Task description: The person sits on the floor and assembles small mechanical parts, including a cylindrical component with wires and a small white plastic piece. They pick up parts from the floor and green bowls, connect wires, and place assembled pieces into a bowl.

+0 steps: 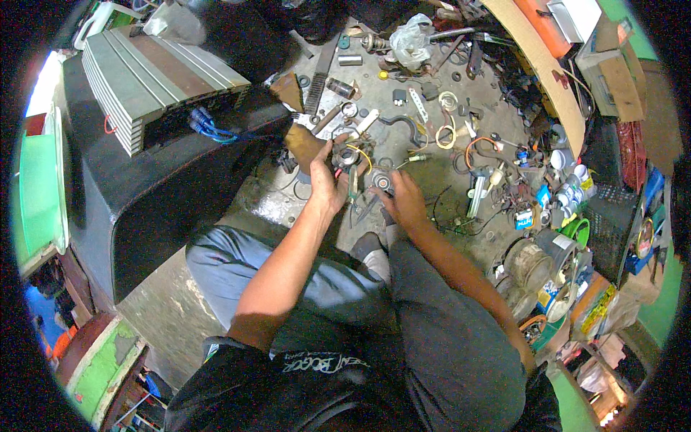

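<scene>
My right hand [405,200] is closed on a round metal part [382,183] with ring-like steps around its centre, its thumb and fingers at the part's edge. My left hand [329,181] is raised just left of it, fingers curled around something small and mostly hidden. By its fingertips is a dark cylindrical part [348,154] beside a curved yellow wire [362,154]. Something greenish and narrow [353,184] shows between the two hands. Both hands are above the floor, in front of my bent legs.
Several loose parts, wires and tools lie over the concrete floor, among them a white power strip [417,105], a metal can [342,88] and a clear plastic bag [412,42]. A finned metal amplifier [162,75] rests on a black box [86,180] at left. Jars and tins [529,263] crowd the right.
</scene>
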Available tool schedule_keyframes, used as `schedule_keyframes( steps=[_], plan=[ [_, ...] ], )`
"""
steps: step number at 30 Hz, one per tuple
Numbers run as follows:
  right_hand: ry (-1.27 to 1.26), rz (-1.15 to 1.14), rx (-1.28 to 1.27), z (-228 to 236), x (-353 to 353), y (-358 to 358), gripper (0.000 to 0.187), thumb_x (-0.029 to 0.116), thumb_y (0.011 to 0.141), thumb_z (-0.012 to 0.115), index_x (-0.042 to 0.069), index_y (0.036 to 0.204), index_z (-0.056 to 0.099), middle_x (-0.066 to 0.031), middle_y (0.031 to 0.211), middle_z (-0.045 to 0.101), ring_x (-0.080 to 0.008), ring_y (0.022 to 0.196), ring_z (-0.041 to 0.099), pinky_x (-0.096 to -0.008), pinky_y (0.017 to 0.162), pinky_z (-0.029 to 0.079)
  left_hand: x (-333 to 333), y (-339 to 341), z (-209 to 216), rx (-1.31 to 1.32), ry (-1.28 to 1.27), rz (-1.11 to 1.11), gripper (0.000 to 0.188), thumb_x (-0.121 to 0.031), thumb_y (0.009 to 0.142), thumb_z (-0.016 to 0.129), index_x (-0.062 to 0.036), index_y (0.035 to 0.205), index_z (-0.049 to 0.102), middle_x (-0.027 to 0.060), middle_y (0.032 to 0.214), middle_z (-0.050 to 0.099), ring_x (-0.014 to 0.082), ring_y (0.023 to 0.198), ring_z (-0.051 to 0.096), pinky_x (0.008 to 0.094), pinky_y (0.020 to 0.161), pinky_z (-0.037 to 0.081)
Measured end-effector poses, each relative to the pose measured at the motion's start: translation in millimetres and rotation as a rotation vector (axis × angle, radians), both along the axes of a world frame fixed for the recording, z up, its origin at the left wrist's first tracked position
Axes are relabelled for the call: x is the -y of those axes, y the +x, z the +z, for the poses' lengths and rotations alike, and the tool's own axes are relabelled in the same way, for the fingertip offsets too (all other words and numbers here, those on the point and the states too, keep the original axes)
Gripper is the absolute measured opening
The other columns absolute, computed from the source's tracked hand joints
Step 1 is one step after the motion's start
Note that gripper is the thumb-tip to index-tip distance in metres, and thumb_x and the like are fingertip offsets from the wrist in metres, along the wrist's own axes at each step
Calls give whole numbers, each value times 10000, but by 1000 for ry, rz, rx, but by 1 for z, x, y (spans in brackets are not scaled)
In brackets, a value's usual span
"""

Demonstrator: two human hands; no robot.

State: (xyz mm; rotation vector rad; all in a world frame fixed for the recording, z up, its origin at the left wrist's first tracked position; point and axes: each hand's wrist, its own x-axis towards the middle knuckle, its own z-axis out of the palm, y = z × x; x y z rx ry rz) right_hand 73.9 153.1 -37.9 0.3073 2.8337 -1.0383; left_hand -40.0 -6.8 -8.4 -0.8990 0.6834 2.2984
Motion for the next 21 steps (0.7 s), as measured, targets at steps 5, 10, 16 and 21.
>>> schedule_keyframes(
  steps=[5, 10, 16, 21],
  plan=[
    [46, -9, 20, 4, 4, 1, 475, 325, 836, 765, 10, 1118, 549, -245, 1030, 579, -457, 966, 589, -493, 804, 489, 1, 0, -8, -10, 42, 4, 352, -283, 1034, 403, -25, 1213, 561, 161, 1127, 637, 301, 1068, 617, 507, 956, 523],
    [-72, 15, 40, 1, -1, -1, 506, 311, 824, 774, 4, 1150, 538, -262, 1081, 560, -473, 1010, 570, -499, 840, 484, 1, 0, -7, -1, 23, 1, 350, -284, 1033, 406, -26, 1206, 567, 159, 1123, 643, 300, 1066, 620, 503, 949, 527],
    [51, 23, 160, 3, 4, -3, 544, 248, 800, 789, 12, 1198, 504, -260, 1124, 554, -468, 1039, 562, -494, 864, 481, 2, 1, -4, -6, 38, 8, 352, -282, 1029, 414, -24, 1223, 555, 168, 1145, 634, 307, 1073, 617, 503, 952, 526],
    [52, 141, 196, 7, 4, -3, 551, 220, 787, 801, 25, 1205, 499, -252, 1121, 571, -476, 1061, 556, -488, 876, 483, 0, -1, 3, 10, 15, 3, 358, -278, 1028, 411, -21, 1240, 543, 175, 1154, 630, 315, 1081, 614, 512, 963, 517]
  ],
)
